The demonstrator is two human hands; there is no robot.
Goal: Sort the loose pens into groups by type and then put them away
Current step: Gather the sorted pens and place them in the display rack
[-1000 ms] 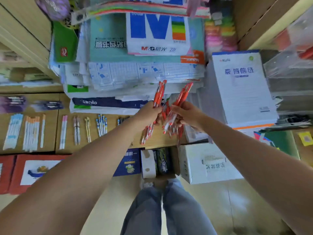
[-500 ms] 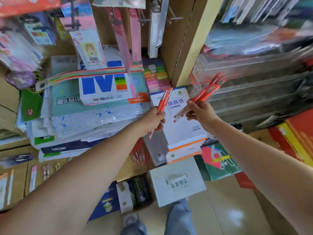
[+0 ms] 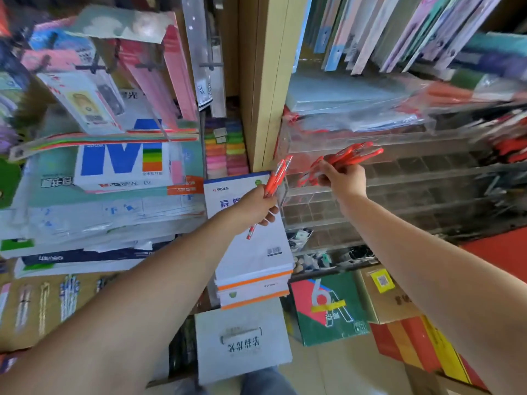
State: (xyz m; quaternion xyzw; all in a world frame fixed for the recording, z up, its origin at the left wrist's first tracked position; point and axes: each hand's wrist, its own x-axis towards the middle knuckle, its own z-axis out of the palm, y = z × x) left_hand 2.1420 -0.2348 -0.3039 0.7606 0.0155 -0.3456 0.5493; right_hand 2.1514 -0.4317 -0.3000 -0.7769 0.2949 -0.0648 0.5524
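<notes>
Red pens (image 3: 277,178): light, stiff, slick (best held mid-barrel); left grip (image 3: 255,208) clamps a few, right grip (image 3: 343,178) clamps a bunch

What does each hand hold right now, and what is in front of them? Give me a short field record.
left hand: grips a few red pens, in front of the white paper stack
right hand: grips a bigger red pen bundle, at the front of the clear rack
clear rack: rows of small compartments
put away: not yet, pens in both hands
</notes>
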